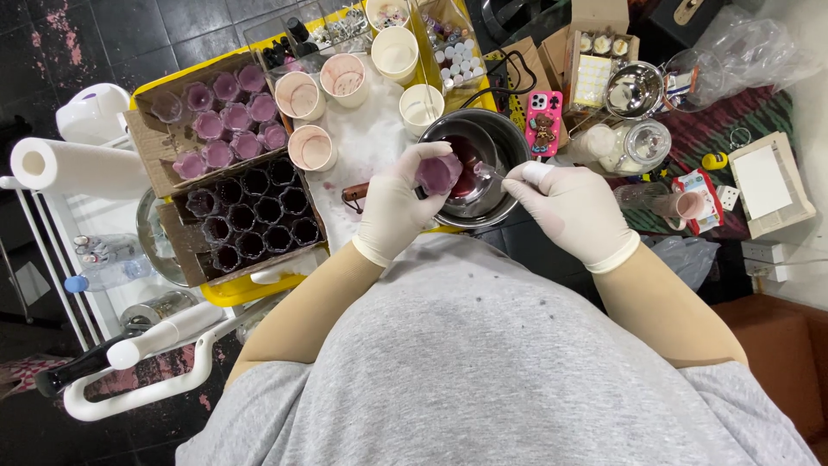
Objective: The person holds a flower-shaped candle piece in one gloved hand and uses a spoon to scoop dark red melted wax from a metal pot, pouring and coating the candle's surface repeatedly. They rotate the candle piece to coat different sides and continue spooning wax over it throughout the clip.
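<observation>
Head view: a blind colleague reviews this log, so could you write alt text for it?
A person's gloved left hand holds a small purple cup over a metal pot of dark red liquid, while the gloved right hand brings a small spoon to it. Cardboard trays of purple cups lie to the left.

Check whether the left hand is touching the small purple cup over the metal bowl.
Touching. The head view shows the gloved left hand wrapped around the small purple cup, fingers pressed against its side.
</observation>
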